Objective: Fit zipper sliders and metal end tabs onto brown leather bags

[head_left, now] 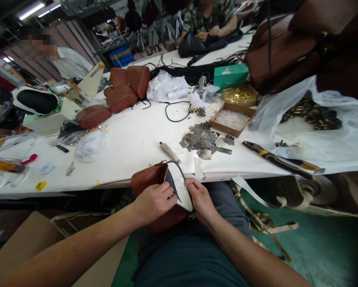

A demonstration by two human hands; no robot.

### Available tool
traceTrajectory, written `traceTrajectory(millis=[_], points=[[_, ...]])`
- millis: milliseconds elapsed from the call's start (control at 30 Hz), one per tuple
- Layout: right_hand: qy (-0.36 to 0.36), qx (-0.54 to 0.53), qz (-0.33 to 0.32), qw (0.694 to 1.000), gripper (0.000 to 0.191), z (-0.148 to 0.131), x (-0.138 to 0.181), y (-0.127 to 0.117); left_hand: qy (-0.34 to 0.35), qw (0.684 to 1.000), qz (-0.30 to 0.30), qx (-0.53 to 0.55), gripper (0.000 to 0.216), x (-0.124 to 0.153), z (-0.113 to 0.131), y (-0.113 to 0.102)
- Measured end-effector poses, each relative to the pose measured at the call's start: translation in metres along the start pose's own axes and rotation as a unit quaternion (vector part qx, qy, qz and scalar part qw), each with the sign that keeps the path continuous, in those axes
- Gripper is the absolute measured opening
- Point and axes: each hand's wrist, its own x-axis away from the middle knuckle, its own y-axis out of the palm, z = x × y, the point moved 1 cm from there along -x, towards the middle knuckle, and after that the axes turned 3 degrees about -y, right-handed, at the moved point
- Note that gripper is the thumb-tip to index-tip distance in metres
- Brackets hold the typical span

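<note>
A small brown leather bag (146, 181) rests on my lap just below the edge of the white table (131, 147). My left hand (153, 201) is curled over the bag's top, gripping it. My right hand (199, 197) pinches a white paper piece (179, 179) lying against the bag's opening, with a dark strap arching over it. Both hands' fingers are closed.
On the table lie a pile of grey metal plates (203, 139), a white-handled tool (169, 152), yellow-black pliers (274, 157), cardboard boxes of small parts (233, 119), several brown bags (125, 89) and plastic bags (316, 131). Other people sit at the far side.
</note>
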Motion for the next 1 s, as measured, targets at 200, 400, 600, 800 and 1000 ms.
traceTrajectory(millis=[200, 400, 600, 800, 1000], points=[[-0.016, 0.013, 0.044, 0.999, 0.038, 0.012, -0.008, 0.001, -0.125, 0.990, 0.049, 0.051, 0.023, 0.004, 0.005, 0.033], [0.015, -0.021, 0.105, 0.994, 0.038, 0.009, -0.012, 0.012, -0.143, 0.985, 0.013, 0.099, 0.029, 0.000, -0.007, 0.034], [-0.006, 0.088, 0.096, 0.991, 0.038, 0.006, -0.016, 0.006, -0.140, 0.977, -0.038, 0.155, 0.046, 0.002, -0.013, 0.030], [-0.147, 0.427, 0.070, 0.889, 0.035, -0.053, -0.008, -0.023, -0.109, 0.969, -0.078, 0.208, 0.069, 0.011, -0.028, 0.023], [-0.264, 0.666, 0.173, 0.676, 0.036, -0.140, -0.061, -0.071, -0.085, 0.970, -0.079, 0.216, 0.069, 0.012, -0.039, 0.023]])
